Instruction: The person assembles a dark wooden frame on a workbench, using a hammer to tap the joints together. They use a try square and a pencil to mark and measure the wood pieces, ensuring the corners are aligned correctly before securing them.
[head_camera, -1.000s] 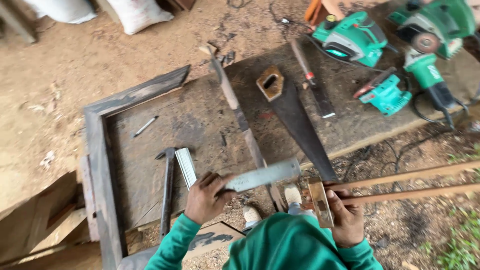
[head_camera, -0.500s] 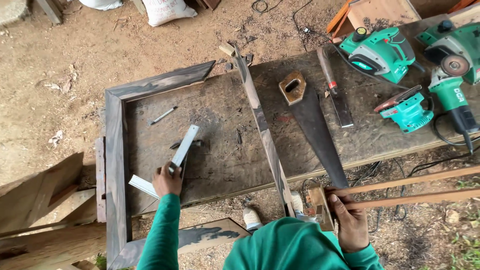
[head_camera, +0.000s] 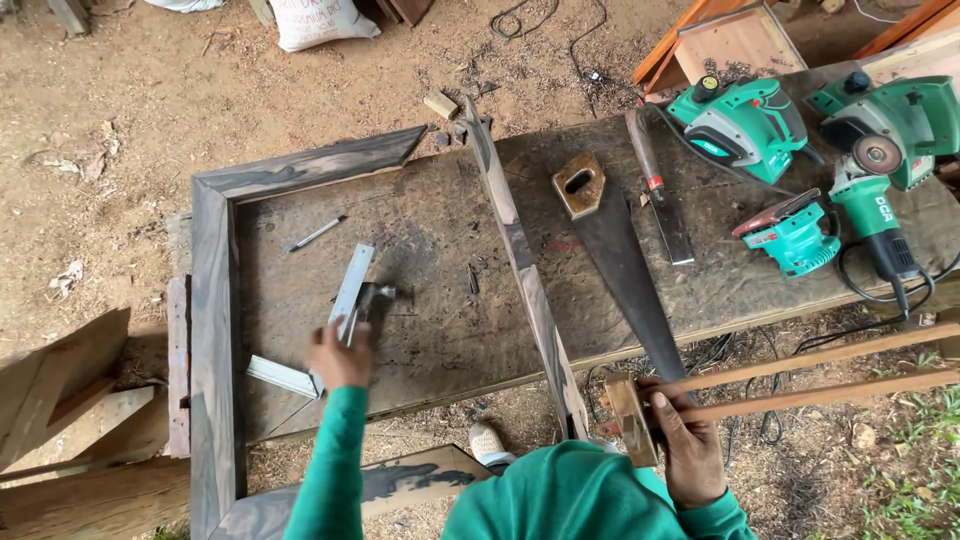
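Metal square (head_camera: 340, 310) in left hand (head_camera: 340, 357); right hand (head_camera: 685, 440) gripping wooden clamp (head_camera: 632, 418); handsaw (head_camera: 612, 250) between.

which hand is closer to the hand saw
Right. The right hand grips a wooden piece just beside the saw blade's tip; the left hand is far off, on the metal square.

Green sleeves (head_camera: 325, 470), teal-green power tools (head_camera: 745, 125), dark streaked wooden frame (head_camera: 212, 330), silvery metal square (head_camera: 350, 285), rusty-brown saw handle (head_camera: 578, 185).
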